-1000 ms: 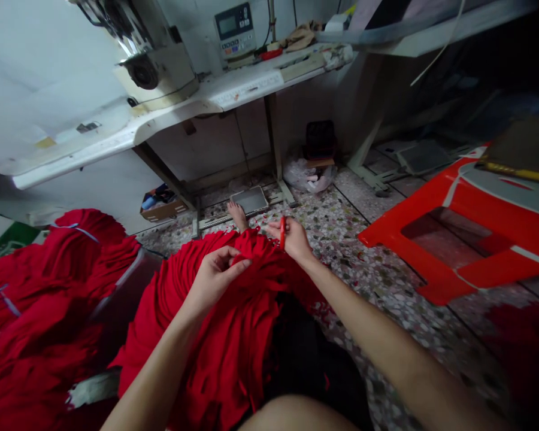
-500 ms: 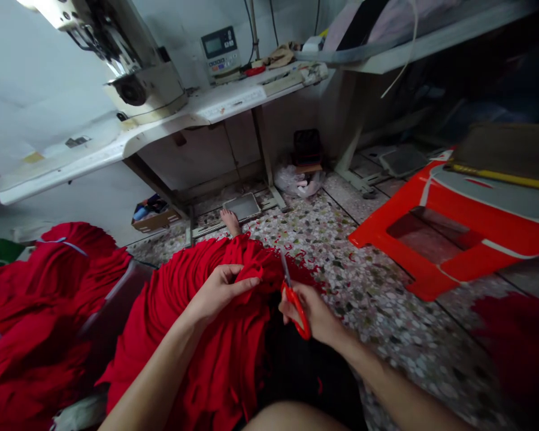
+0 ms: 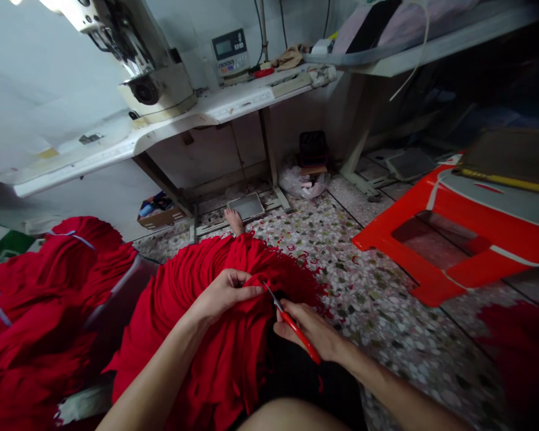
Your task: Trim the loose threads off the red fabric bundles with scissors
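- Spilling in front of our bare knee [image 3: 294, 415], the red cloth [image 3: 215, 365] looks soft and limp, probably heavy as a heap, easiest pinched at a loose edge.
- Our left hand [image 3: 222, 293] pinches such an edge; our right hand [image 3: 318, 331], near but apart, grips the scissors [image 3: 302, 338].
- These look light, stiff, best held by the red handles, tips at the cloth.

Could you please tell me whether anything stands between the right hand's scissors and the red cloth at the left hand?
Nothing visible stands in the way: the right hand holds the red-handled scissors with the blade tips at the red cloth pinched by the left hand.
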Demonstrator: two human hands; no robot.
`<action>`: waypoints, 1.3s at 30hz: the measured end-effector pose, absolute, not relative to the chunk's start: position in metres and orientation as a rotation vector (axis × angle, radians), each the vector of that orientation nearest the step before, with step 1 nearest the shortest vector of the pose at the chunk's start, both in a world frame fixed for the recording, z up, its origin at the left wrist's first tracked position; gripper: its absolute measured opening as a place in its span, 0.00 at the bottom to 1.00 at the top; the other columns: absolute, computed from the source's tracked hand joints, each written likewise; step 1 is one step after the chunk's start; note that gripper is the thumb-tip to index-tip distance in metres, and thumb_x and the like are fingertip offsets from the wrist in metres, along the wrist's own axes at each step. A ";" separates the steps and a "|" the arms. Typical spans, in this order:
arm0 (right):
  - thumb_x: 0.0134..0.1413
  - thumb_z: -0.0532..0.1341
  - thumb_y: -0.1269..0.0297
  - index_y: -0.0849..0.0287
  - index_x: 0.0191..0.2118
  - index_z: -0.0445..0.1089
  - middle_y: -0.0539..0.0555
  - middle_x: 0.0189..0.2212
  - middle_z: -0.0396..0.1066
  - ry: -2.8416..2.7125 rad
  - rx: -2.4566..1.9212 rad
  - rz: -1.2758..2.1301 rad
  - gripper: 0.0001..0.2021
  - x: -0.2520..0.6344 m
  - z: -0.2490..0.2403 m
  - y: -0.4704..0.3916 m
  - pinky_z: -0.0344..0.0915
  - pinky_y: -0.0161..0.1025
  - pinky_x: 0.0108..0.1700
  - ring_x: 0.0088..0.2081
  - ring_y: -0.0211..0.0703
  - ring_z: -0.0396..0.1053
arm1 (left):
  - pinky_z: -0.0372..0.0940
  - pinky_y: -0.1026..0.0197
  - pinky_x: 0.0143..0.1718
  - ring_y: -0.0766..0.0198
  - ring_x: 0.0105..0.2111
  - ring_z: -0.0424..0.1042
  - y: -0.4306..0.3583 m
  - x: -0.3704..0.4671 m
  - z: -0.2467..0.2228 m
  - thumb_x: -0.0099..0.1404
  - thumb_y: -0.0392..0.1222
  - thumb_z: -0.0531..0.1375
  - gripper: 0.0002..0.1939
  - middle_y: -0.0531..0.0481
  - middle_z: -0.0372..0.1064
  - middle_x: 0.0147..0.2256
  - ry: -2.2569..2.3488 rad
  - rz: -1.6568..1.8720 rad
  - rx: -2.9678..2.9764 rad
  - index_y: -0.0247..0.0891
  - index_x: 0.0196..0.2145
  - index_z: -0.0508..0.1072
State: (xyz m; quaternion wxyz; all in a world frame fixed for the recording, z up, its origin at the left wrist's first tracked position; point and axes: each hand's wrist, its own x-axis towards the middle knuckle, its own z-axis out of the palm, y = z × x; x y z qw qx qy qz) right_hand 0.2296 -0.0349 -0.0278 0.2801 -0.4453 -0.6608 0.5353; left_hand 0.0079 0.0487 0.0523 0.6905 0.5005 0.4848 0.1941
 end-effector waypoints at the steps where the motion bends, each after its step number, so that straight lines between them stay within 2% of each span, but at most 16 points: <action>1: 0.67 0.64 0.48 0.57 0.35 0.68 0.46 0.28 0.71 -1.774 -1.193 1.437 0.16 0.229 -0.028 -0.034 0.58 0.35 0.33 0.29 0.40 0.67 | 0.59 0.66 0.27 0.68 0.22 0.67 0.049 0.007 0.052 0.53 0.53 0.76 0.20 0.48 0.76 0.25 1.081 0.431 1.126 0.31 0.33 0.85; 4: 0.64 0.66 0.48 0.58 0.33 0.69 0.44 0.25 0.68 -1.747 -1.226 1.423 0.18 0.226 -0.031 -0.034 0.55 0.34 0.30 0.27 0.37 0.62 | 0.58 0.66 0.27 0.69 0.22 0.66 0.050 0.006 0.052 0.52 0.54 0.77 0.20 0.47 0.76 0.25 1.078 0.428 1.134 0.31 0.31 0.85; 7: 0.56 0.70 0.44 0.58 0.26 0.66 0.43 0.19 0.63 -1.620 -1.333 1.453 0.23 0.221 -0.038 -0.037 0.49 0.34 0.25 0.23 0.36 0.57 | 0.58 0.66 0.27 0.70 0.22 0.65 0.051 0.007 0.052 0.52 0.53 0.77 0.19 0.48 0.76 0.24 1.077 0.413 1.120 0.32 0.30 0.85; 10: 0.51 0.72 0.43 0.58 0.23 0.65 0.43 0.16 0.61 -1.492 -1.391 1.500 0.25 0.219 -0.047 -0.043 0.48 0.34 0.23 0.20 0.35 0.56 | 0.58 0.66 0.26 0.70 0.21 0.64 0.050 0.008 0.052 0.52 0.53 0.77 0.19 0.48 0.75 0.24 1.078 0.401 1.094 0.32 0.31 0.85; 14: 0.56 0.70 0.46 0.57 0.27 0.66 0.45 0.19 0.65 -1.521 -1.341 1.502 0.22 0.223 -0.055 -0.051 0.52 0.34 0.24 0.22 0.37 0.60 | 0.56 0.66 0.26 0.70 0.21 0.63 0.049 0.011 0.053 0.53 0.54 0.76 0.19 0.49 0.74 0.23 1.082 0.396 1.125 0.32 0.30 0.85; 19: 0.67 0.62 0.49 0.56 0.36 0.68 0.47 0.27 0.71 -1.638 -1.227 1.446 0.16 0.228 -0.052 -0.054 0.58 0.35 0.32 0.28 0.40 0.66 | 0.56 0.65 0.26 0.69 0.22 0.62 0.049 0.015 0.050 0.54 0.53 0.76 0.19 0.49 0.73 0.23 1.075 0.337 1.162 0.32 0.31 0.85; 24: 0.65 0.64 0.49 0.56 0.35 0.68 0.47 0.27 0.71 -1.675 -1.234 1.437 0.16 0.227 -0.043 -0.045 0.57 0.34 0.32 0.28 0.39 0.65 | 0.53 0.66 0.24 0.70 0.20 0.59 0.048 0.018 0.047 0.55 0.54 0.75 0.20 0.50 0.71 0.22 1.061 0.286 1.211 0.31 0.32 0.86; 26: 0.63 0.66 0.49 0.57 0.35 0.68 0.46 0.26 0.69 -1.680 -1.239 1.418 0.16 0.225 -0.043 -0.042 0.55 0.34 0.31 0.27 0.38 0.62 | 0.53 0.66 0.24 0.71 0.20 0.58 0.047 0.020 0.047 0.55 0.55 0.74 0.20 0.50 0.70 0.21 1.042 0.260 1.217 0.31 0.33 0.86; 29: 0.57 0.70 0.48 0.58 0.29 0.68 0.43 0.22 0.63 -1.592 -1.294 1.434 0.20 0.223 -0.047 -0.042 0.52 0.33 0.27 0.25 0.36 0.56 | 0.53 0.66 0.24 0.71 0.20 0.58 0.048 0.020 0.047 0.58 0.55 0.73 0.20 0.51 0.69 0.21 1.001 0.236 1.256 0.31 0.34 0.86; 31: 0.52 0.73 0.48 0.59 0.25 0.66 0.42 0.20 0.59 -1.515 -1.338 1.461 0.22 0.222 -0.053 -0.046 0.50 0.33 0.26 0.24 0.35 0.53 | 0.55 0.66 0.25 0.70 0.21 0.59 0.049 0.017 0.052 0.60 0.54 0.71 0.19 0.51 0.70 0.22 0.958 0.216 1.310 0.32 0.34 0.85; 34: 0.46 0.76 0.50 0.58 0.23 0.65 0.42 0.18 0.59 -1.430 -1.349 1.478 0.23 0.225 -0.062 -0.056 0.51 0.33 0.25 0.23 0.35 0.54 | 0.64 0.63 0.31 0.64 0.26 0.69 0.050 0.004 0.067 0.63 0.52 0.69 0.16 0.46 0.76 0.28 0.817 0.083 1.462 0.35 0.37 0.86; 36: 0.47 0.75 0.49 0.57 0.23 0.64 0.43 0.17 0.61 -1.331 -1.346 1.536 0.23 0.227 -0.070 -0.061 0.52 0.33 0.24 0.21 0.35 0.57 | 0.69 0.60 0.36 0.58 0.31 0.74 0.048 -0.008 0.080 0.64 0.51 0.69 0.15 0.43 0.80 0.33 0.679 -0.100 1.531 0.37 0.40 0.87; 39: 0.47 0.73 0.44 0.55 0.25 0.63 0.44 0.15 0.64 -1.081 -1.370 1.658 0.24 0.226 -0.083 -0.059 0.53 0.33 0.20 0.17 0.37 0.60 | 0.70 0.61 0.31 0.57 0.28 0.76 0.044 -0.024 0.092 0.64 0.52 0.69 0.16 0.42 0.80 0.31 0.623 -0.279 1.488 0.39 0.44 0.86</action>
